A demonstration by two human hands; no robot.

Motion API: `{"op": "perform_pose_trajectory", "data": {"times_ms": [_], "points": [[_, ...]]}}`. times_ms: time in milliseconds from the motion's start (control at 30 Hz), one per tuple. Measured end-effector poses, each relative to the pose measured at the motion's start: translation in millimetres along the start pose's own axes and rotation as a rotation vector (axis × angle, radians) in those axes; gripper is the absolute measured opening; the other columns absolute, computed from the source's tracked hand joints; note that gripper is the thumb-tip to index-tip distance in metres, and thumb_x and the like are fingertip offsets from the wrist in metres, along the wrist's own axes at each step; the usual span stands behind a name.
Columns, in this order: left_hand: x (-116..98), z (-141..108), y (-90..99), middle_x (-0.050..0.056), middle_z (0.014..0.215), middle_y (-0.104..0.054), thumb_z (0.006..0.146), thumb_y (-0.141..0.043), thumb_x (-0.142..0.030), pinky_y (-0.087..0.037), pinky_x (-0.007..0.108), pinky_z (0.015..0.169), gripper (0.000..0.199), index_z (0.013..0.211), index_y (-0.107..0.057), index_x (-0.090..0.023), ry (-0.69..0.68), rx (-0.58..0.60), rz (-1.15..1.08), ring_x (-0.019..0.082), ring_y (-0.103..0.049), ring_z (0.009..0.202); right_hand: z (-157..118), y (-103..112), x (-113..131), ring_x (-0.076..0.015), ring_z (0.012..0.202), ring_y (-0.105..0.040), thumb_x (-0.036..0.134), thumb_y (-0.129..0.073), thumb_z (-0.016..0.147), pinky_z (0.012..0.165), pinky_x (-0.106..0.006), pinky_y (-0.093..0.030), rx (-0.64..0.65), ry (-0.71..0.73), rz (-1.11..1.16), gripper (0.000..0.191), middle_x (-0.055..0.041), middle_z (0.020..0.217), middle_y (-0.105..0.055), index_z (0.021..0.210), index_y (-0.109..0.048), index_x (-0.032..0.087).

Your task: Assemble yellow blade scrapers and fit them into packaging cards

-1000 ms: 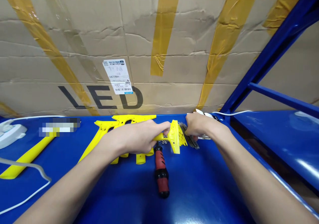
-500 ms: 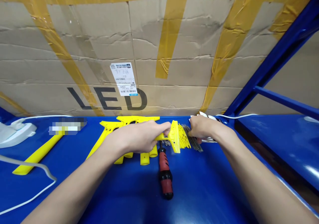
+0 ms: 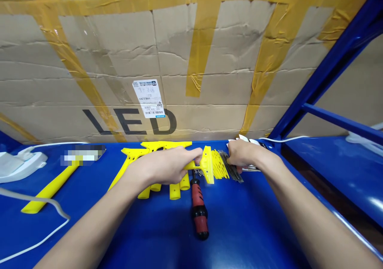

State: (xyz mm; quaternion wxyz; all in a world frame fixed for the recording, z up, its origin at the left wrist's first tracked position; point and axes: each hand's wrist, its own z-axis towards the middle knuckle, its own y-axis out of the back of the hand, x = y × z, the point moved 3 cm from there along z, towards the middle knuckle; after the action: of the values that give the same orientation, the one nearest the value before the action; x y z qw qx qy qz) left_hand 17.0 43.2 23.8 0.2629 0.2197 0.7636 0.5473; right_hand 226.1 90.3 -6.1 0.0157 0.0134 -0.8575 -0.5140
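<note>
My left hand (image 3: 170, 164) is closed round the handle of a yellow scraper-like tool (image 3: 207, 165), its wide head pointing right. My right hand (image 3: 241, 154) has its fingers pressed together at the dark blades (image 3: 231, 167) and the white packets (image 3: 249, 140); what its fingertips hold is hidden. Between the hands lies a row of thin yellow strips (image 3: 220, 164). Small metal nuts (image 3: 198, 171) show under the held tool. A red and black screwdriver (image 3: 199, 211) lies below them, handle toward me. More yellow handles (image 3: 174, 191) lie partly under my left hand.
A yellow-handled tool (image 3: 52, 185) with a blurred-out head lies at the left, near a white power strip (image 3: 26, 167) and a white cable (image 3: 56, 231). A large taped cardboard box (image 3: 173, 61) stands behind. A blue metal frame (image 3: 326, 67) rises at the right.
The view has shifted slightly, showing the box and the left-hand items a little lower and further right. Both hands keep nearly the same place and grip.
</note>
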Motion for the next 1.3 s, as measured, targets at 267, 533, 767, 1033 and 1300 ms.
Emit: {"op": "perform_pose_trajectory", "data": {"times_ms": [267, 533, 767, 1033, 1300], "points": [[-4, -2, 3.0, 0.004, 0.1, -0.065, 0.09, -0.05, -0.021, -0.042, 0.031, 0.067, 0.025, 0.113, -0.049, -0.028, -0.019, 0.021, 0.0, 0.024, -0.062, 0.087, 7, -4, -5, -0.0215, 0.068, -0.071, 0.006, -0.067, 0.067, 0.053, -0.028, -0.044, 0.005, 0.016, 0.012, 0.013, -0.0103, 0.067, -0.076, 0.057, -0.071, 0.013], [0, -1, -0.1, 0.003, 0.098, -0.064, 0.09, -0.049, -0.021, -0.039, 0.03, 0.063, 0.024, 0.113, -0.048, -0.029, -0.007, 0.022, 0.012, 0.022, -0.061, 0.081, 7, -4, -7, -0.0227, 0.068, -0.071, 0.006, -0.064, 0.068, 0.054, -0.029, -0.044, 0.001, 0.026, 0.003, 0.017, -0.0114, 0.068, -0.076, 0.054, -0.072, 0.013], [-1, -2, 3.0, 0.002, 0.098, -0.064, 0.09, -0.05, -0.021, -0.039, 0.03, 0.064, 0.021, 0.11, -0.048, -0.028, -0.019, 0.012, -0.002, 0.022, -0.061, 0.084, 4, -1, -4, -0.0217, 0.07, -0.071, 0.01, -0.065, 0.069, 0.055, -0.028, -0.044, -0.005, 0.031, 0.0, 0.015, -0.0125, 0.07, -0.076, 0.056, -0.072, 0.013], [-2, -3, 4.5, 0.002, 0.099, -0.064, 0.09, -0.05, -0.022, -0.04, 0.029, 0.065, 0.019, 0.108, -0.048, -0.028, -0.028, 0.006, 0.011, 0.021, -0.06, 0.084, 6, -2, -7, -0.0218, 0.077, -0.071, 0.008, -0.062, 0.067, 0.059, -0.026, -0.046, -0.012, 0.02, -0.002, 0.021, -0.0116, 0.069, -0.076, 0.049, -0.069, 0.016], [1, -5, 2.1, 0.004, 0.099, -0.064, 0.089, -0.052, -0.022, -0.044, 0.031, 0.064, 0.026, 0.114, -0.048, -0.029, 0.008, 0.014, 0.028, 0.024, -0.064, 0.084, 10, -2, -5, -0.0231, 0.073, -0.072, 0.012, -0.068, 0.064, 0.059, -0.029, -0.049, -0.083, 0.003, -0.035, 0.01, -0.01, 0.067, -0.075, 0.055, -0.072, 0.016]]}}
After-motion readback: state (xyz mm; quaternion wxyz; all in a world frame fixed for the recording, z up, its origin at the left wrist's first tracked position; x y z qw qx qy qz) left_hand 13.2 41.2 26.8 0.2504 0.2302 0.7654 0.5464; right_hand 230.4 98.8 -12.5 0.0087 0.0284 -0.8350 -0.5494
